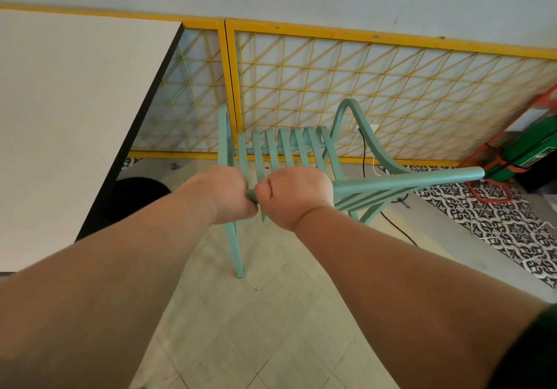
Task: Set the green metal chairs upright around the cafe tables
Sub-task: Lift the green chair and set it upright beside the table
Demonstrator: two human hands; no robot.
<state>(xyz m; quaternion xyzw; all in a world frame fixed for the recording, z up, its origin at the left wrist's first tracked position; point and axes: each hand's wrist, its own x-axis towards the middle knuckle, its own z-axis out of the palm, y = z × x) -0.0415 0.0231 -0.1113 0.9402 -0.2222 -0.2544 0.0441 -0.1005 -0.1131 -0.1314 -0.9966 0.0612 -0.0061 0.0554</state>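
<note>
Two hands are shown clenched side by side on one green chair: the left hand and the right hand are each curled round the same rail, knuckles upward and nearly touching. From the grip the rail is seen to run on to the right, ending in a rounded tip. Just beyond the grip the chair's slats are laid out, flanked by two curved arms. Directly below the grip a single leg is planted on the pale floor tiles; whether the chair is fully upright cannot be told. To the left of the grip a white table with a dark edge is placed close beside the chair. Farther beyond the grip a yellow lattice panel is set against the wall, and to the right a black cable is trailed across patterned tiles.
</note>
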